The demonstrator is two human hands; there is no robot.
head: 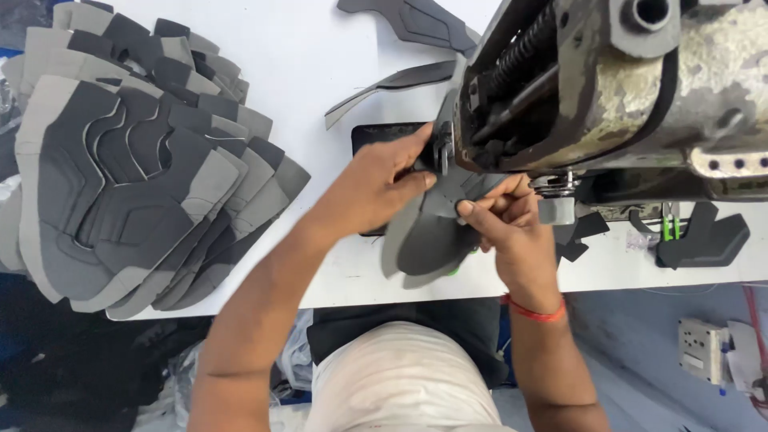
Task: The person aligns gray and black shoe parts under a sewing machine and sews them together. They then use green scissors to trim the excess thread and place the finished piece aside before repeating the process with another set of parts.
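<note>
I see a grey and black shoe upper piece [428,240] lying under the needle area of a worn industrial sewing machine [608,88]. My left hand [376,188] presses flat on its left part, thumb near the presser foot [442,148]. My right hand [504,220] pinches the piece's right edge just in front of the machine head. A red band circles my right wrist.
A large fanned stack of grey and black shoe upper pieces [136,168] covers the left of the white table [320,56]. Loose dark cut pieces [416,20] lie at the back and another [704,240] at the right. The table's front edge runs near my body.
</note>
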